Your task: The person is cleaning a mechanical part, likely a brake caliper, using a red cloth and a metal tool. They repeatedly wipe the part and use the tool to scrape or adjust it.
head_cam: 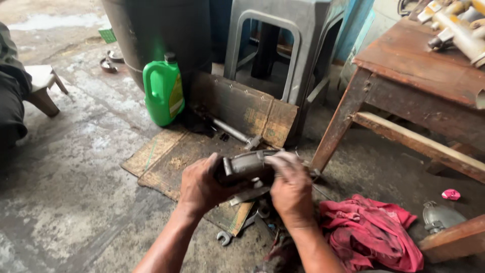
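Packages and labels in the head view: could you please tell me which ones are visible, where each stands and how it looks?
Green plastic jug: upright on the floor against the dark barrel, black cap, moulded handle.
Yellow-green label: on the jug's right face, rectangular.
Flattened brown cardboard: propped against the grey plastic stool, beyond both hands.
No screens or signs.

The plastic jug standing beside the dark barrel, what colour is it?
The jug is bright green with a black cap, seen in the head view.

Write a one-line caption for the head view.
Both hands, left and right, grip a grey metal part above greasy cardboard.
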